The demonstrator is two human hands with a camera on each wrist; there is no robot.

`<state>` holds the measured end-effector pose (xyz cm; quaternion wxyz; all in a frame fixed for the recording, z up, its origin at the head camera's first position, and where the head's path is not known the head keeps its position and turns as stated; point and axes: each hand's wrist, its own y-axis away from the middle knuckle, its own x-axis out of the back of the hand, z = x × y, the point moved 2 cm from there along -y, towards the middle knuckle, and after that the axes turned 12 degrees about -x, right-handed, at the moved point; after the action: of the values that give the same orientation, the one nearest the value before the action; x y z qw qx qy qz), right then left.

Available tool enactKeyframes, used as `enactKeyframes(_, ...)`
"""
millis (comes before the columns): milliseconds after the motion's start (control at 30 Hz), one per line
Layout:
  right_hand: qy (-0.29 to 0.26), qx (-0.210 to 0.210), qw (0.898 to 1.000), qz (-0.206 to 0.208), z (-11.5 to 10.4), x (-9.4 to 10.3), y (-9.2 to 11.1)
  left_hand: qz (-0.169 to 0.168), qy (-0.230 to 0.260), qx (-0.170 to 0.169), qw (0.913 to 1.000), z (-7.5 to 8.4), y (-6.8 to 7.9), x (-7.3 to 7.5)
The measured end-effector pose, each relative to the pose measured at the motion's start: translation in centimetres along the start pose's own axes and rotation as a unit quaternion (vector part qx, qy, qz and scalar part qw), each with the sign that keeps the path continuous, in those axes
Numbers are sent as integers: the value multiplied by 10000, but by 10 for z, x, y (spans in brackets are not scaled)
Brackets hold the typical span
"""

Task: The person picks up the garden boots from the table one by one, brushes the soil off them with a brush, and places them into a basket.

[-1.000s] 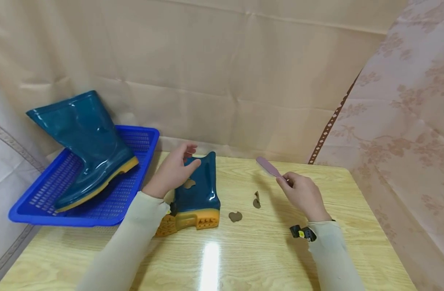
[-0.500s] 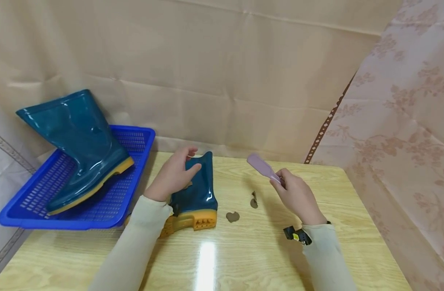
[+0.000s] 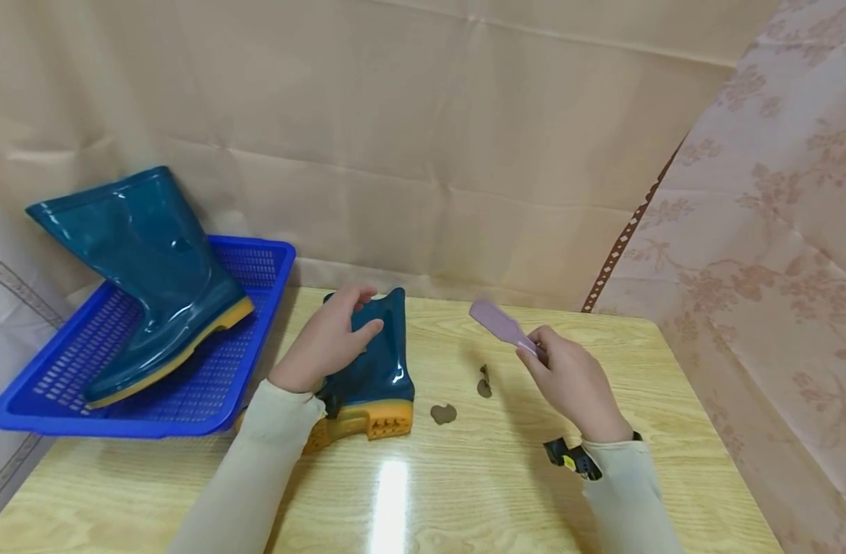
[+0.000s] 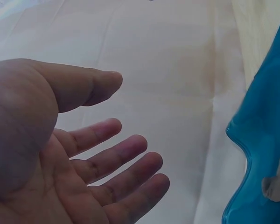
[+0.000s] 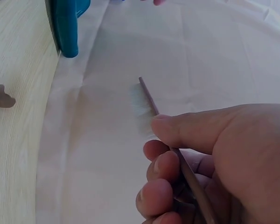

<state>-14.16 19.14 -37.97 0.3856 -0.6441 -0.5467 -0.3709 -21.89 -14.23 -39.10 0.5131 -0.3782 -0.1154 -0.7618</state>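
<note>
A purple brush (image 3: 497, 321) is held by its handle in my right hand (image 3: 571, 377), raised over the table's right half. Pale bristles (image 5: 142, 109) show under its head in the right wrist view. My left hand (image 3: 332, 338) hovers over a teal rubber boot (image 3: 388, 358) lying on its side, its yellow sole toward me. The left wrist view shows that palm holding nothing, fingers spread and slightly bent. A grey-brown lump (image 4: 276, 182) sticks to the boot's shaft; in the head view my left hand hides most of that area. The boot's toe is hidden behind my left wrist.
A blue plastic basket (image 3: 256, 369) stands at the left with a second teal boot (image 3: 152, 269) leaning in it. Two brown flat pieces, a rounded one (image 3: 443, 414) and a curled one (image 3: 484, 382), lie on the wooden table (image 3: 492, 485). Cloth curtain (image 3: 395, 154) hangs behind.
The brush has swung slightly left and turned, so more of its flat back shows. My left hand stays over the boot, almost unmoved. The whole head view has shifted a little.
</note>
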Motion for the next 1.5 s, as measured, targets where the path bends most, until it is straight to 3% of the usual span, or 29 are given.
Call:
enactKeyframes(233,95,157,9998,-96,-1,-4,0,-676,-512,135,9963,7,-8,-2)
enactKeyframes(400,74,250,9996,-102,-3,-4,-2,-1068,-863,671,9883,6,-19,12)
enactKeyframes(500,56,245,9996,-86,-4,-2,-1,-1345,-1182,996,9788,-1,-22,19)
enactKeyframes(633,76,240,9996,-121,-2,0,0,-1706,-1546,1189,9659,-10,-30,22)
enactKeyframes(900,80,194,9997,-157,-1,2,3,-2408,-1886,1570,9390,-38,-45,12)
enactKeyframes(1033,40,218,9996,-175,-1,1,4,-2436,-1822,1883,9338,-53,-46,10)
enactKeyframes(1267,7,160,9995,-280,-1,-1,4,-2424,-841,2795,9252,-73,-42,7)
enactKeyframes(1367,25,188,9995,-265,-1,-1,3,-2373,-670,2919,9241,-77,-39,6)
enactKeyframes(1500,30,194,9994,-271,0,-1,4,-2192,-545,2893,9302,-80,-37,5)
